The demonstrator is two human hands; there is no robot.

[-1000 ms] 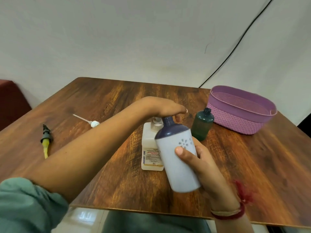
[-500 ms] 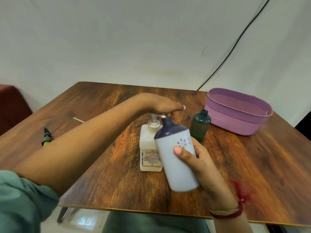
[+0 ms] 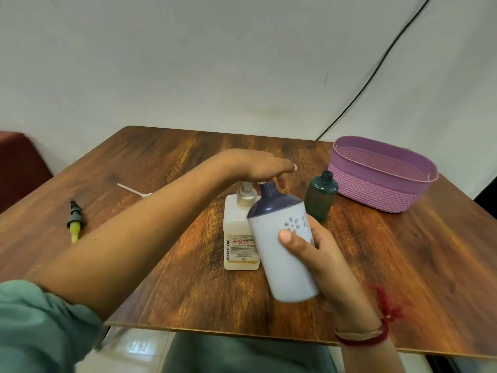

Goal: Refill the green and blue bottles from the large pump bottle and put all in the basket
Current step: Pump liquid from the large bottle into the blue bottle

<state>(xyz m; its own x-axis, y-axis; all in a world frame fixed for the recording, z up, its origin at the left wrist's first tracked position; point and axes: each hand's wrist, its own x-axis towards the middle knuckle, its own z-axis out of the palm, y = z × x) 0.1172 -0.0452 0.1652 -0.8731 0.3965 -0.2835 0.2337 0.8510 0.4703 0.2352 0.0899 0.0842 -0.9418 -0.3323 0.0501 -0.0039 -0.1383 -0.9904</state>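
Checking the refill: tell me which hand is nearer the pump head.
Left. The left hand rests on the pump head; the right hand grips the blue bottle, lower and nearer the camera.

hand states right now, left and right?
Left hand: open, fingers straight, flat on top of the pump bottle.
Right hand: closed around the blue bottle, held tilted.

Left hand presses flat on the pump bottle — right hand grips the tilted blue bottle, its open neck at the nozzle.
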